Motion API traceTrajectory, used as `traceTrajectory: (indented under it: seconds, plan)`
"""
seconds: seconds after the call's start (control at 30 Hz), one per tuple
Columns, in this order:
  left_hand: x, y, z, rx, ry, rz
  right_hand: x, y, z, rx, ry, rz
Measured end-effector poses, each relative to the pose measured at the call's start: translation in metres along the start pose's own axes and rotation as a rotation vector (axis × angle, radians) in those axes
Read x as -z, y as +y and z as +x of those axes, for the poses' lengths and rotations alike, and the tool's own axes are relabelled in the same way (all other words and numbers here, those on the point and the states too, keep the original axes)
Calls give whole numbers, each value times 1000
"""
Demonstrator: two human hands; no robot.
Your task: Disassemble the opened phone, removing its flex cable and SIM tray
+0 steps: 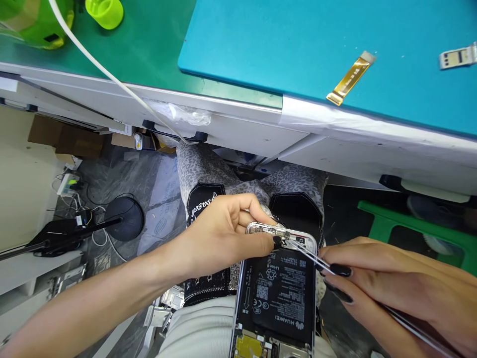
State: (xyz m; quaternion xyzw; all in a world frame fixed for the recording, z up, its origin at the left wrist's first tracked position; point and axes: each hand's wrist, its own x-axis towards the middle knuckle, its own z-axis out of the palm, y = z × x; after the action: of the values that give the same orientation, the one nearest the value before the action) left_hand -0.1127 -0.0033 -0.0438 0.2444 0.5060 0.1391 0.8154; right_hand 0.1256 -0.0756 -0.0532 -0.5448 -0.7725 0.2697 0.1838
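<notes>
An opened phone (pixel 279 293) with a black battery lies over my lap, its inner parts facing up. My left hand (pixel 238 228) grips the phone's upper end, the thumb pressing on the small parts inside and the fingers curled at the edge. My right hand (pixel 387 283) holds metal tweezers (pixel 313 256) between thumb and fingers. The tweezers' tips touch the parts at the phone's upper end, close beside my left thumb. Whether anything is between the tips is too small to tell.
On the blue mat (pixel 261 44) lie a gold flex cable (pixel 351 78) and a small metal part (pixel 458 57). A white cable (pixel 100 67) crosses the desk's left side near a yellow-green cup (pixel 106 11). A green stool (pixel 417 223) stands at right.
</notes>
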Motion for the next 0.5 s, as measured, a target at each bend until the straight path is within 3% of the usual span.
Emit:
traceTrajectory:
  seconds: [0.27,0.5]
  plan:
    - [-2,-5,0,-93,1,-28,2,-8,13,107,33,-7]
    - [-4,-3,-3,-139,42,-2,2,-23,9,95,35,-3]
